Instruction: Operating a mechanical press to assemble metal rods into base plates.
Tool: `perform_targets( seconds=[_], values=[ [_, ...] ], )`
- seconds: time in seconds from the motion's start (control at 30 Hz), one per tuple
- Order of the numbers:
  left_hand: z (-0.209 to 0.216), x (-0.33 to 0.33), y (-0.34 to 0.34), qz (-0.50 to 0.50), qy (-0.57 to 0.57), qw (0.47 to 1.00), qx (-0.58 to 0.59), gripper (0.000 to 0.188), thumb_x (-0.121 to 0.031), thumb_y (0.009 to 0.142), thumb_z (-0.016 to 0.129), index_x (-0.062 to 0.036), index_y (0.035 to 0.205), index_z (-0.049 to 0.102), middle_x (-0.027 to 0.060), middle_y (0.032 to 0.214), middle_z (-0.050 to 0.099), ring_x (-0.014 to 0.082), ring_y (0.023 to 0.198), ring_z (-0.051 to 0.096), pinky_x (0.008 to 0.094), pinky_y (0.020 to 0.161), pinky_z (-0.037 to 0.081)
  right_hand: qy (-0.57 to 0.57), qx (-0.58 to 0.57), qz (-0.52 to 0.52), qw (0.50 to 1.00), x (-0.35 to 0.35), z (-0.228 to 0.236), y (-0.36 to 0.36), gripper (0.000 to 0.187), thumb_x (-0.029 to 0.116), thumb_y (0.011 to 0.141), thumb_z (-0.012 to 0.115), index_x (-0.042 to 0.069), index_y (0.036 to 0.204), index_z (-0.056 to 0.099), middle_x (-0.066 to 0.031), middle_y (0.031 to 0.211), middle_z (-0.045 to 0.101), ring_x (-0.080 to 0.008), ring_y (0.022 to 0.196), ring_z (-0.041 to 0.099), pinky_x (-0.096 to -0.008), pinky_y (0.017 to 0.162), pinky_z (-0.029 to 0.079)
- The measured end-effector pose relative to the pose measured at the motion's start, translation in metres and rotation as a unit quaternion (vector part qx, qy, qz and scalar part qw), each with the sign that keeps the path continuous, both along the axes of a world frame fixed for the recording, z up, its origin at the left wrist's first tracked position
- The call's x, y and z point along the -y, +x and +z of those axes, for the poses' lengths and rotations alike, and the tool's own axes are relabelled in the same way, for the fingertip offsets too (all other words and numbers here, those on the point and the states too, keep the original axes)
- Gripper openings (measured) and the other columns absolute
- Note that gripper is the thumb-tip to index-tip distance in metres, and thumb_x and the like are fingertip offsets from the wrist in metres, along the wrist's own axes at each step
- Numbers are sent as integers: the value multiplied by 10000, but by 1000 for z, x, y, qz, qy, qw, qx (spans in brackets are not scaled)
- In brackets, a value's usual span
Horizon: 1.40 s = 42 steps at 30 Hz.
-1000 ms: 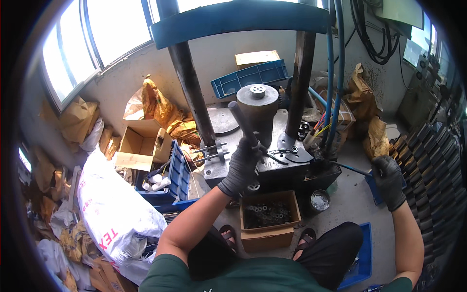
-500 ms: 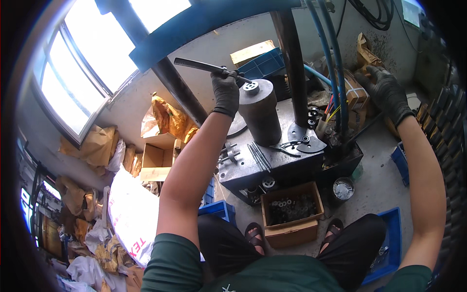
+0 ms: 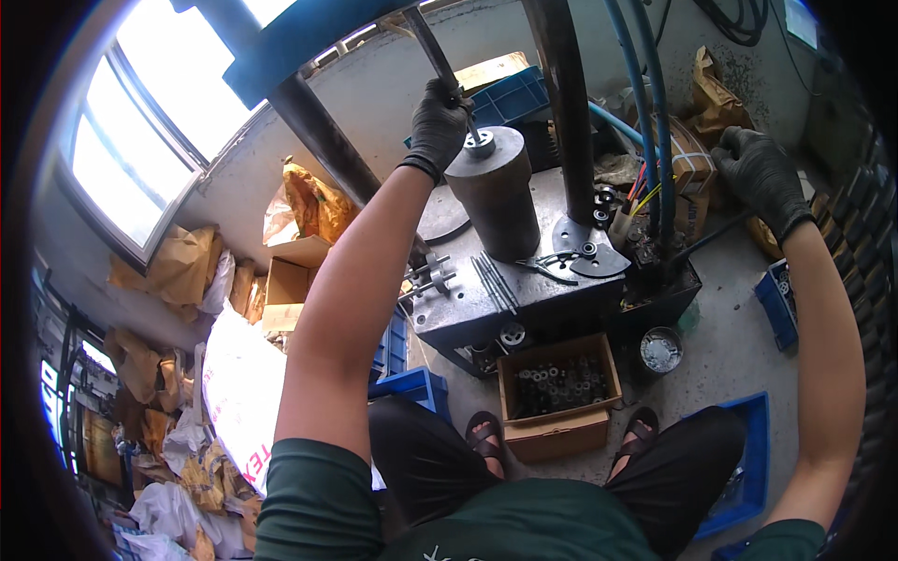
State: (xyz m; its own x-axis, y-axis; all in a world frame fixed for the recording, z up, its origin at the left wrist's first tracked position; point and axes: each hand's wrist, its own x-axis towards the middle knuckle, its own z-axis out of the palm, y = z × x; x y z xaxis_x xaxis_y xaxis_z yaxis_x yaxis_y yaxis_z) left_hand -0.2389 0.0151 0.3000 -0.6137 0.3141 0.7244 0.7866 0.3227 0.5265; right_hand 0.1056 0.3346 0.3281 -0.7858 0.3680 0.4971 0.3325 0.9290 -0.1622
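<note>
Left hand point(image 3: 440, 129) extends forward, fingers clenched round tilted dark rod point(image 3: 432, 49) over cylinder point(image 3: 500, 201); right hand point(image 3: 762, 178) is raised, fingers bent, can't tell if grasping.

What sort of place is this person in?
Probably a workshop or small factory: there's a thick metal cylinder, blue hoses, and a cardboard box holding lots of small ring-shaped parts.

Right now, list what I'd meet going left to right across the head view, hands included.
White sack → left hand → grey metal cylinder → fan-shaped metal plate → round container → right hand.
</note>
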Motion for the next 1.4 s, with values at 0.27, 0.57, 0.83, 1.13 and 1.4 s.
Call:
perform_targets(
  seconds=[0.27,0.57,0.83,1.13,1.4],
  values=[
    [-3,-4,15,-12,41,995,90,255,-70,908,717,-70,1124,580,127,841,702,226,774,706,369,691,563,-20,13,84,996,26,-26,70,435,219,899,673,6,1279,657,-223,1084,718,-364,1010,700,-422,897,549],
    [-32,-21,25,55,81,994,54,120,-90,993,643,-31,1099,643,62,863,690,139,752,641,295,700,547,-35,230,174,957,48,-71,152,328,148,793,647,10,1086,702,-210,953,700,-395,867,691,-473,806,558],
    [-38,-14,13,35,60,995,71,114,-103,1020,610,-20,1080,663,53,799,663,123,729,628,291,697,531,-70,141,99,983,65,-107,180,213,104,737,656,18,920,724,-200,895,698,-387,820,692,-467,786,559],
    [-30,-14,30,71,27,996,46,149,-136,1008,632,-10,1065,688,82,837,717,157,772,672,321,756,546,-60,122,59,989,76,-138,199,91,108,738,672,29,784,672,-199,781,647,-405,756,659,-484,716,534],
    [-33,-13,29,61,36,996,54,172,-176,993,641,-24,1060,687,116,850,727,216,786,694,353,753,545,-48,108,50,992,78,-141,199,180,153,753,709,30,699,589,-207,721,583,-419,714,610,-504,671,493]
  ],
)
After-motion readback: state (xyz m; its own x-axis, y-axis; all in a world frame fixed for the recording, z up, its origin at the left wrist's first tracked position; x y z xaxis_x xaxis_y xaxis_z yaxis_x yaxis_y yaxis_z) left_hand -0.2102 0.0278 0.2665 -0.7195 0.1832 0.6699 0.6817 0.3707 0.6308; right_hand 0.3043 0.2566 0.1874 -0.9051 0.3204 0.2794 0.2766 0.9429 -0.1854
